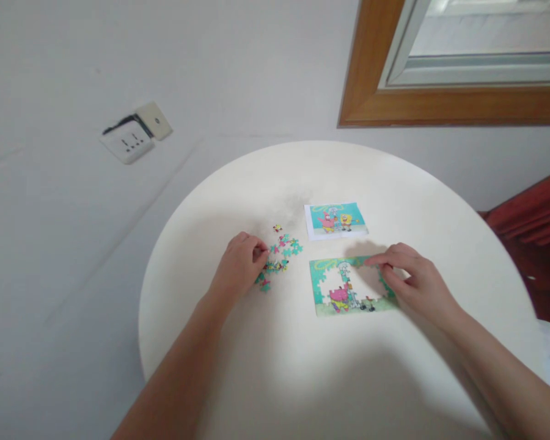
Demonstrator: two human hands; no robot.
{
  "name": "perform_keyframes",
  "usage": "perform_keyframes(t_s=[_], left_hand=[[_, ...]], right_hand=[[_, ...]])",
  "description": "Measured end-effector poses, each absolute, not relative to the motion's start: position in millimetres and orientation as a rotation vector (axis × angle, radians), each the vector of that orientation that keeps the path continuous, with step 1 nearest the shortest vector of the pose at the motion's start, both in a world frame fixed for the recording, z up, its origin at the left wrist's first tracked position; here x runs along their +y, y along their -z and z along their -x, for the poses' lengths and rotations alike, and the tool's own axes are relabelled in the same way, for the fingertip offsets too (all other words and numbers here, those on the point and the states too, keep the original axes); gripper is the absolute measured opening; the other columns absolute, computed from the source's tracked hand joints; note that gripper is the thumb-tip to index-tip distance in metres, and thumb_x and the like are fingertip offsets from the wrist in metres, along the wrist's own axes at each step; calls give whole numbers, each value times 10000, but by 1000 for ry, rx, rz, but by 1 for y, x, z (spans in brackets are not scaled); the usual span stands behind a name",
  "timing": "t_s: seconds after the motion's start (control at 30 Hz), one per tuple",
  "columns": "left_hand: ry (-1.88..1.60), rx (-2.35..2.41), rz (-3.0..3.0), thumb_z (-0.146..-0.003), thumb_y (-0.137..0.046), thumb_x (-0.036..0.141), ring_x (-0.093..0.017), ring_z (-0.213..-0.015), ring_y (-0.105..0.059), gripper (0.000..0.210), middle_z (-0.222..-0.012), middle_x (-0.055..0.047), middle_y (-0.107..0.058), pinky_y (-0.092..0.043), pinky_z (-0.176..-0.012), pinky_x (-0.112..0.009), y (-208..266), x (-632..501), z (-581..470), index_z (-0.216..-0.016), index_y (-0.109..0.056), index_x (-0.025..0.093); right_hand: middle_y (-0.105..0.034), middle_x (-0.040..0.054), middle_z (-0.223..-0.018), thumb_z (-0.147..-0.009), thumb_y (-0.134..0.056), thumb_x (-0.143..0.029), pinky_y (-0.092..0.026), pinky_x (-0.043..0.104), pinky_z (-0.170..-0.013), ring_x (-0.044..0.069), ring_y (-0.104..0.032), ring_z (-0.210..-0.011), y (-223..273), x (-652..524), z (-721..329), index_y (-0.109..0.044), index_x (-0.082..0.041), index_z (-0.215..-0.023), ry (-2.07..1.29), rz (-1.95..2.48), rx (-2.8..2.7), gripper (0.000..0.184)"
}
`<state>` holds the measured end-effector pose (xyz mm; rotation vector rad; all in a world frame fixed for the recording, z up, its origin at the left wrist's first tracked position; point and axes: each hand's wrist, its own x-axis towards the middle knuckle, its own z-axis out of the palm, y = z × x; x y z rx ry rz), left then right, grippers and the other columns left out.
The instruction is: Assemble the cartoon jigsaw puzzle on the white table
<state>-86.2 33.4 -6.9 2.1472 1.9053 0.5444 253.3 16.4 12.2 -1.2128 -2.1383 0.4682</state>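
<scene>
A partly assembled jigsaw puzzle lies flat on the round white table, its border joined and gaps inside. It shows a pink figure at lower left and a pale-headed figure near the top. My right hand is over its right side, the index finger stretched to the top border and the thumb apart below; nothing shows between them. To the left, loose puzzle pieces lie in a scattered group. My left hand is at their left edge, thumb and index finger pinched together; whatever they hold is too small to make out.
Behind the puzzle lies a printed picture card with cartoon figures on turquoise. The table's far edge is close to a white wall with a socket. A wood-framed window is at upper right, and red cloth hangs at right.
</scene>
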Motion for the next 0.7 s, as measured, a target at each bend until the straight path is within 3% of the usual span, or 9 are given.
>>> perform_keyframes(t_s=[0.3, 0.7], left_hand=[[-637, 1907, -2046, -798, -552, 225, -184, -757, -589, 135, -854, -46, -596, -502, -774, -347, 8, 33, 86, -926, -556, 181], [-671, 1893, -1880, -786, -554, 288, -169, -717, -601, 191, -819, -30, -637, -492, -688, -299, 3, 33, 92, -936, -584, 174]], right_hand=[[-599, 33, -674, -857, -467, -159, -447, 331, -674, 189, -547, -696, -12, 16, -254, -717, -224, -893, -504, 1219, -2110, 261], [-595, 34, -670, -867, -461, -169, -440, 323, -648, 186, -545, -681, -14, 15, -254, -715, -217, -894, -506, 1200, -2131, 261]])
